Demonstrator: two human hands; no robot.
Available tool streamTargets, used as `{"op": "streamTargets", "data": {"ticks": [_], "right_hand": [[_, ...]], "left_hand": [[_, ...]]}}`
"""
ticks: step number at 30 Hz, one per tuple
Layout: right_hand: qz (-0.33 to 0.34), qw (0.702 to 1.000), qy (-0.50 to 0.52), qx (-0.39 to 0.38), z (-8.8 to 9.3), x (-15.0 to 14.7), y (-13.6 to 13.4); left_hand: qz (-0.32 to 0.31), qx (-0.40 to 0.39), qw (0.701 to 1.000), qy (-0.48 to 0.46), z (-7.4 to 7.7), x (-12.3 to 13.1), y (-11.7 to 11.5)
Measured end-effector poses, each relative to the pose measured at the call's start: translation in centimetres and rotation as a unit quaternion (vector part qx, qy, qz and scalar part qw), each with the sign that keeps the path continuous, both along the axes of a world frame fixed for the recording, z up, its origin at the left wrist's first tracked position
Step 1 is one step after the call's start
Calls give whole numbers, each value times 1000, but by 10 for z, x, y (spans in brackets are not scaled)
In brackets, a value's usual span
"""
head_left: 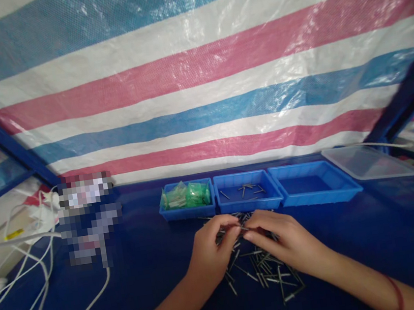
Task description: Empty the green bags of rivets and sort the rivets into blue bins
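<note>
Over a loose pile of metal blind rivets (263,265), my left hand (212,249) and my right hand (286,239) meet at the fingertips. Both hands are closed in a pinch on one thin rivet (243,227) held between them. The fingers partly cover it. Beneath and in front of the hands, the pile spreads over the blue table, its rivets pointing in many directions. Just behind it, the middle blue bin (248,190) contains several similar rivets lying apart.
The left blue bin (188,213) holds green and clear plastic packets (197,193). Beside the middle bin stands the right blue bin (318,196). A translucent lid (372,162) lies at the back right. White cables (47,280) loop across the left. A striped sheet (197,84) hangs behind.
</note>
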State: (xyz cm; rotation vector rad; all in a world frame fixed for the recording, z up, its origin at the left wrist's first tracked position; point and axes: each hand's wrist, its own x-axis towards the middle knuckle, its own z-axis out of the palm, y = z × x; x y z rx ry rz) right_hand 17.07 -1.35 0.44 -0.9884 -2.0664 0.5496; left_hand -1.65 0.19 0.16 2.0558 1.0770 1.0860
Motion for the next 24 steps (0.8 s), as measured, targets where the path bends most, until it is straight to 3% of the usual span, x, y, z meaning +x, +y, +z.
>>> {"op": "streamTargets", "data": {"ticks": [4, 9, 13, 15, 19, 24], "right_hand": [[6, 999, -18, 51, 7, -3, -6], [-77, 990, -56, 108, 9, 9, 6], [-197, 944, -188, 188, 4, 27, 32], [-224, 927, -223, 202, 0, 31, 39], [-222, 924, -231, 210, -4, 27, 35], [-198, 930, -225, 214, -3, 21, 22]], "left_hand": [[-13, -11, 1000, 9, 3, 1, -3], [-5, 41, 997, 67, 2, 1, 0], [-47, 98, 975, 196, 0, 2, 3], [-73, 114, 958, 255, -1, 3, 1], [-90, 145, 936, 308, -4, 9, -4], [-62, 171, 914, 362, -6, 11, -6]]}}
